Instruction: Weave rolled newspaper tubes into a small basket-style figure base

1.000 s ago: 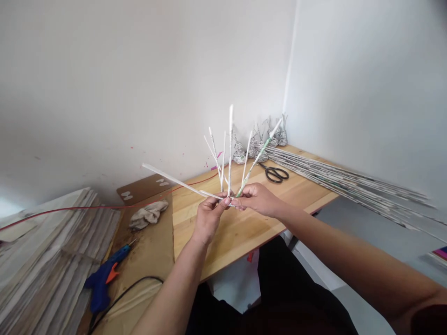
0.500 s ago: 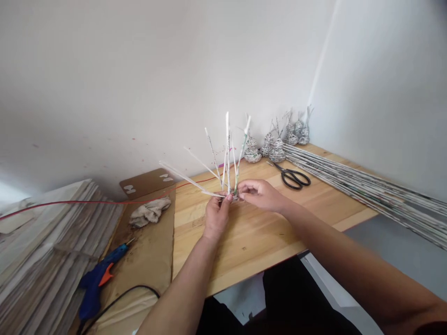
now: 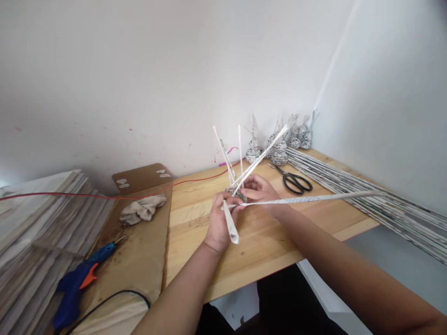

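A small woven piece of rolled newspaper tubes (image 3: pixel 239 196) is between my hands, its upright tubes (image 3: pixel 257 160) fanning up and outward. My left hand (image 3: pixel 219 221) is closed around its near left side, thumb and fingers at the base. My right hand (image 3: pixel 261 190) has its fingers closed on the right side, partly hidden behind the tubes. One long paper tube (image 3: pixel 307 199) runs from the base rightward over my right wrist. A shorter tube (image 3: pixel 230 225) sticks out toward me over my left hand. Much of the woven base is covered by fingers.
Black scissors (image 3: pixel 296 182) lie right of my hands, beside a bundle of paper tubes (image 3: pixel 335 186). Several small woven forms (image 3: pixel 280 152) stand by the wall. On cardboard (image 3: pixel 139 251) at left are a blue glue gun (image 3: pixel 82 277) and a rag (image 3: pixel 143 209); stacked paper (image 3: pixel 52 223) stands farther left.
The woven piece has turned in my hands, so its tubes point differently. One long tube now stretches right across my right wrist, and another points toward me. The view has shifted slightly.
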Demonstrator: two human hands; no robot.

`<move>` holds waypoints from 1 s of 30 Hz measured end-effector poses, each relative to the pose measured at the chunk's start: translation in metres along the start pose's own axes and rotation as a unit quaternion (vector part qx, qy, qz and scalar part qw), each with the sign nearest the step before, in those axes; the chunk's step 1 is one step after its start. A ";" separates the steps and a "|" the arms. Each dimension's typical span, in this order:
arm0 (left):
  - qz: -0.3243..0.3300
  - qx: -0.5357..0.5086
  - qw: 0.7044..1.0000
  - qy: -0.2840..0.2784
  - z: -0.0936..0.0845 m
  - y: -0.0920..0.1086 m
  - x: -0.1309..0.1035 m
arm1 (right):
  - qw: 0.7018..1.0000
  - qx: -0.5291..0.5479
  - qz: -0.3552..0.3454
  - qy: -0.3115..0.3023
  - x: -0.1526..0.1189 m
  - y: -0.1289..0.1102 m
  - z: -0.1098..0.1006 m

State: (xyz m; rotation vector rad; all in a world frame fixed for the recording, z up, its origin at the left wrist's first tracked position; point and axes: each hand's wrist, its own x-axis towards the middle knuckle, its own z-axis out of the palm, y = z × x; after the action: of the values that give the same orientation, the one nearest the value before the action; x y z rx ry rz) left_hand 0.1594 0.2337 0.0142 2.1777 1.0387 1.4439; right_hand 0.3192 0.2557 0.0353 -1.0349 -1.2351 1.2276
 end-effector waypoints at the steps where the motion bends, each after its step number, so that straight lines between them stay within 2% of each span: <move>1: 0.011 0.001 1.000 0.000 0.001 0.000 0.000 | 1.000 0.000 0.002 -0.009 0.000 0.001 0.002; 3: 0.038 0.004 0.999 -0.005 0.004 -0.002 -0.001 | 1.000 -0.016 -0.005 -0.006 -0.001 0.006 0.004; 8: 0.074 0.029 0.997 -0.023 0.010 -0.008 -0.004 | 0.991 -0.124 -0.010 0.056 -0.003 0.017 0.005; 12: 0.087 0.069 0.994 -0.019 0.008 -0.005 -0.003 | 0.977 -0.188 -0.021 0.103 -0.007 0.013 0.005; 15: 0.075 0.082 0.994 -0.016 0.005 -0.002 0.000 | 0.976 -0.176 -0.029 0.124 -0.007 0.009 0.004; 18: 0.052 0.063 0.996 -0.029 0.003 -0.004 0.003 | 0.982 -0.145 -0.022 0.123 -0.005 0.007 0.003; 21: 0.006 -0.007 0.998 -0.054 0.005 -0.009 0.003 | 0.981 -0.134 0.006 0.140 -0.004 0.007 0.003; 25: -0.067 -0.102 0.992 -0.016 0.009 -0.018 0.001 | 0.992 -0.022 0.034 0.117 -0.005 0.008 0.005; 28: -0.136 -0.185 0.973 -0.006 0.010 -0.023 0.000 | 0.995 0.029 0.045 0.087 -0.006 0.008 0.004; 30: -0.188 -0.254 0.948 -0.025 0.008 -0.024 0.001 | 0.996 0.050 0.063 0.034 -0.007 0.006 -0.001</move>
State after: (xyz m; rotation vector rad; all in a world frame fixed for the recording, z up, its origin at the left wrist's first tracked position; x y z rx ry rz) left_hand 0.1575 0.2516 -0.0037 1.5475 0.8786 1.2911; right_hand 0.3198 0.2497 0.0291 -1.0856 -1.0593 1.3256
